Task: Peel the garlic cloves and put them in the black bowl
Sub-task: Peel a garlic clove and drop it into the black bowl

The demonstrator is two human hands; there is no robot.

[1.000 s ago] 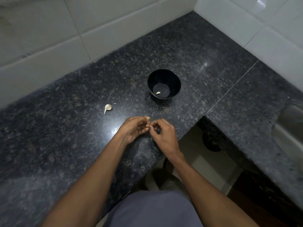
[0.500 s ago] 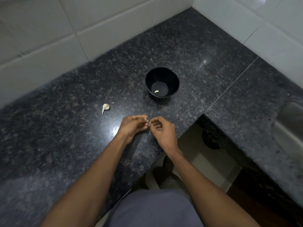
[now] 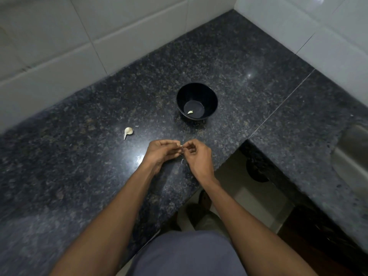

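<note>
You stand at a dark speckled granite countertop (image 3: 229, 52) backed by white glazed wall tiles (image 3: 59, 36); a steel sink (image 3: 352, 154) lies right.

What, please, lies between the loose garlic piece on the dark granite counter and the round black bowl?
In the head view, only bare dark granite counter lies between the loose garlic piece and the round black bowl, apart from one tiny white fleck close beside the garlic.
</note>
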